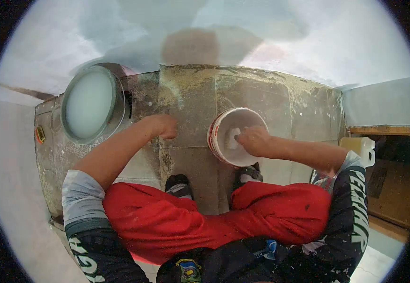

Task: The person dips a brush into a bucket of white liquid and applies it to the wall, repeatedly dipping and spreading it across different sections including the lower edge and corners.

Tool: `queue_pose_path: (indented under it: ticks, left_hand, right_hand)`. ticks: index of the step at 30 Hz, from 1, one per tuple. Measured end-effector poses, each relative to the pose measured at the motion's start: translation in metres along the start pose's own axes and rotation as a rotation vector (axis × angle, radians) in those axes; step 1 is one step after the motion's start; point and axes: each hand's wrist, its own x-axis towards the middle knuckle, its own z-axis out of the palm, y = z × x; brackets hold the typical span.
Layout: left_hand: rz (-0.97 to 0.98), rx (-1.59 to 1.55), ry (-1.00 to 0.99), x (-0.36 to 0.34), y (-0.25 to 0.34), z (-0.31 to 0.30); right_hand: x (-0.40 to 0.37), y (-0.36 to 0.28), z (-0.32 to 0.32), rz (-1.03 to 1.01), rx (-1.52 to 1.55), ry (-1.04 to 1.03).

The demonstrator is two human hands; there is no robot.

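Dark shirt (235,265) nearest, we see the right hand (256,141) holding a white object (233,138) inside the bucket (243,117), the left hand (166,126) curled narrow above the floor (190,165).

Plastic bucket (228,121), rough floor (190,101), cloth trousers (280,207)

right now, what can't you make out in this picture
- Head view: the near end of the white object in the bucket, hidden by the right hand.
- Head view: the left hand's palm, hidden by its own back.
- Head view: the jug's lower part, hidden by the right arm's sleeve.
- Head view: the yellow item, too small to identify.
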Motion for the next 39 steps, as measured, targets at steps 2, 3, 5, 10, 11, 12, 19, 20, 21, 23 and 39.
queue_pose_path:
  ticks: [2,3,5,10,11,12,19,20,21,23,39]
  left_hand:
    - [0.004,-0.035,-0.002,-0.003,0.002,-0.003]
    - [0.013,-0.020,-0.014,0.000,0.001,0.000]
    - [0.067,0.024,0.030,0.005,-0.004,0.006]
    - [-0.043,-0.093,0.023,0.009,-0.007,0.010]
    - [-0.066,-0.117,-0.036,0.012,-0.007,0.009]
    - [-0.063,-0.112,-0.039,0.007,-0.004,0.005]
    - [-0.018,-0.064,0.009,-0.003,0.003,-0.004]
    - [-0.055,-0.107,0.010,-0.004,0.004,-0.005]
    - [-0.054,-0.105,0.010,0.000,0.002,-0.002]
    - [-0.060,-0.098,0.029,0.007,-0.002,0.006]
    - [-0.075,-0.107,-0.020,-0.003,0.003,-0.004]
  right_hand:
    - [0.002,0.001,0.012,0.007,-0.007,0.025]
    - [-0.002,-0.002,0.003,-0.006,-0.011,0.000]
    - [-0.005,-0.003,0.001,-0.012,-0.004,-0.024]
    - [-0.003,-0.003,0.009,-0.021,0.055,-0.026]
    - [-0.002,-0.002,0.015,-0.015,0.060,-0.025]
    - [0.001,-0.002,0.020,-0.033,0.030,-0.002]
    - [0.002,-0.004,0.025,-0.082,-0.035,-0.018]
    - [0.002,-0.005,0.027,-0.080,-0.033,-0.017]
    - [0.003,-0.005,0.028,-0.063,-0.021,-0.007]
    - [0.004,-0.006,0.030,-0.046,-0.006,0.004]
    - [0.008,-0.008,0.022,-0.026,-0.017,-0.059]
